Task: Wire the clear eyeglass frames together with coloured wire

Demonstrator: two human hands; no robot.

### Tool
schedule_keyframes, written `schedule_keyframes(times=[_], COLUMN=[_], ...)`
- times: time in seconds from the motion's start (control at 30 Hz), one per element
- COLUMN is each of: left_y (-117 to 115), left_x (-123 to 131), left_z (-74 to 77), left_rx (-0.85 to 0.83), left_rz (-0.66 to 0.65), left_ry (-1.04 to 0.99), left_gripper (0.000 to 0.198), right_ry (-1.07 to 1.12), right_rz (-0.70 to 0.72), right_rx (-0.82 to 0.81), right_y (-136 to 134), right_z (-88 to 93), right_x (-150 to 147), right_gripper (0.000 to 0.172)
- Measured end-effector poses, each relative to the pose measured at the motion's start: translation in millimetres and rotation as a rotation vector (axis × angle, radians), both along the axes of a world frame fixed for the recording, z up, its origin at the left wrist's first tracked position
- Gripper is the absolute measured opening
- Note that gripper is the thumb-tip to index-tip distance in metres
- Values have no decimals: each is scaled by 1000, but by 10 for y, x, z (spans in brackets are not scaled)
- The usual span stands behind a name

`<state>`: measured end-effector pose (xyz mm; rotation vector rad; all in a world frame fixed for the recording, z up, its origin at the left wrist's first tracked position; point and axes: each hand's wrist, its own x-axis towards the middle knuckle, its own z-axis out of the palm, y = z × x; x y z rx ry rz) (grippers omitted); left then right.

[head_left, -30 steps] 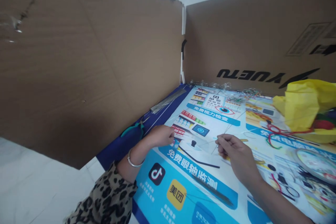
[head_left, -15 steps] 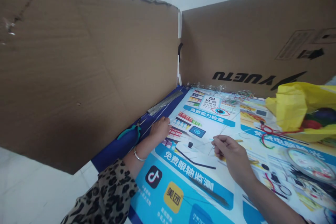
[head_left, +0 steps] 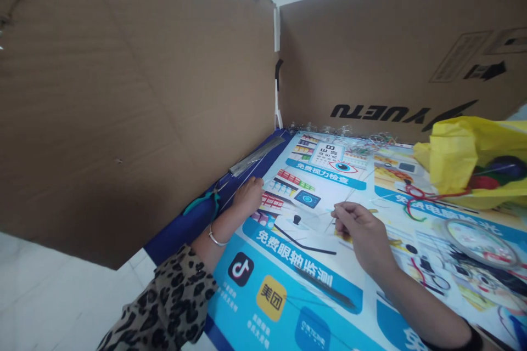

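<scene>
My left hand (head_left: 248,197) rests at the left edge of the printed sheet (head_left: 230,307) with its fingers curled closed. Whatever those fingers hold, if anything, is hidden. Just beyond it lies a bundle of thin grey wires (head_left: 259,154) on a dark blue strip. Teal-handled pliers (head_left: 201,202) lie to the left of that wrist, partly in the cardboard's shadow. Over the middle of the sheet, thumb and fingertips of my right hand (head_left: 362,233) are pinched together on a thin, pale wire (head_left: 349,194). Its full length is too faint to follow.
Tall cardboard panels (head_left: 135,104) enclose the left and back. Tangled fine wire (head_left: 376,141) lies along the back edge. At right sit a yellow bag (head_left: 453,159) with balls of yarn, red cord (head_left: 415,191) and a round hoop (head_left: 447,225). Another thin bundle (head_left: 327,289) lies in front.
The view has tilted and shifted slightly. Both hands keep nearly the same places and closed grips; the wire at my right fingertips is still pinched.
</scene>
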<state>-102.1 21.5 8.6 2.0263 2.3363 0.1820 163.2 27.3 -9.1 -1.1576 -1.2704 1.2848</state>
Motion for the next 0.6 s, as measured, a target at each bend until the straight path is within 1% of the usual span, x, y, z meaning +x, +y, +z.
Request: schedule_keyframes(times=[0.13,0.27,0.5,0.6], left_y=[31,27,32,12], left_x=[-6,-6,-13,-15], left_z=[-32,-31,-33,-11], left_rx=[-4,-3,-13,-22], left_rz=[-1,5,7,-14], left_ry=[11,24,57,73], left_gripper=[21,21,24,25], right_ry=[-1,-9,5,12], right_rz=[-5,8,24,25], right_rx=[8,-5,-2,-1], right_y=[-12,-13,17,26], right_z=[19,23,-36,-46], right_x=[1,-2,18,17], right_gripper=[24,24,25,25])
